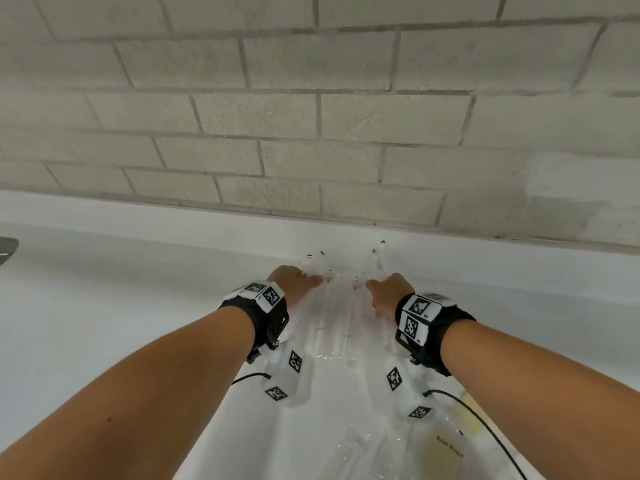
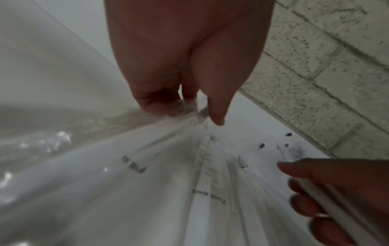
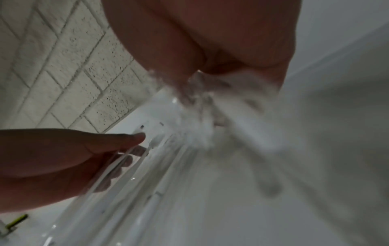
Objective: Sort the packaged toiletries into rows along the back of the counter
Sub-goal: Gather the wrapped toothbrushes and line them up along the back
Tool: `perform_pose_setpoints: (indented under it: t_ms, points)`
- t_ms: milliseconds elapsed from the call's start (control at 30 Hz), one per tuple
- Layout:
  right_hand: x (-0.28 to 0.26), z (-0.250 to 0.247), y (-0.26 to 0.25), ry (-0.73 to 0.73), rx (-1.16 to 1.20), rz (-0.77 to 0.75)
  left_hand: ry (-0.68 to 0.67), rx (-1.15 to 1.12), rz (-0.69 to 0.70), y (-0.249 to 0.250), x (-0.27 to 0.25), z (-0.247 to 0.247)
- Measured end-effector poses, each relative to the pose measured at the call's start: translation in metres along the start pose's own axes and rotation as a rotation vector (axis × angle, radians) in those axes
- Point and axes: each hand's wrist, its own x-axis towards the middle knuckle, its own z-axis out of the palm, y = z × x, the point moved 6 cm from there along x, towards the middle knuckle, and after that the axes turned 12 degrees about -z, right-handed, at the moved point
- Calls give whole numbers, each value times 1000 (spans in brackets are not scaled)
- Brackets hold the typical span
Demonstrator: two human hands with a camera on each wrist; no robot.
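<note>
Several long clear toothbrush packets [image 1: 337, 308] lie side by side on the white counter [image 1: 138, 306], ends toward the brick wall. My left hand [image 1: 304, 280] grips the leftmost packet [image 2: 164, 166]; in the left wrist view its fingers [image 2: 160, 99] curl onto the clear wrap. My right hand [image 1: 379, 289] holds the rightmost packet [image 2: 328, 199], its fingers curled round the white stick inside. In the right wrist view the right hand [image 3: 206, 93] clutches blurred crinkled wrap, and the left hand [image 3: 73, 158] pinches a packet [image 3: 118, 166] between thumb and fingers.
Nearer me lie more packets: a yellowish bath soap sachet [image 1: 446, 448] at the front right and a clear comb-like packet [image 1: 346, 452] beside it. The grey brick wall [image 1: 311, 116] rises directly behind the counter. A metal fixture [image 1: 7, 249] shows at the far left.
</note>
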Motion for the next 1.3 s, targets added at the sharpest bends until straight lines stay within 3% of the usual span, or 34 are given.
perform_pose_setpoints:
  t_ms: [233, 533, 767, 1033, 1133, 1300]
  points:
    - [-5, -15, 22, -14, -184, 101, 23, -158, -36, -17, 13, 2]
    - [-2, -20, 31, 41, -218, -10, 33, -88, -57, -32, 15, -9]
    - [-15, -43, 43, 162, -159, 18, 86, -184, -70, -29, 14, -21]
    - [-28, -31, 21, 54, -323, 37, 82, -99, -63, -29, 17, -19]
    - [-37, -18, 2, 50, -457, -36, 109, -92, 15, -35, 17, -23]
    - [-43, 30, -50, -60, -451, -400, 41, 105, 131, -42, 5, -18]
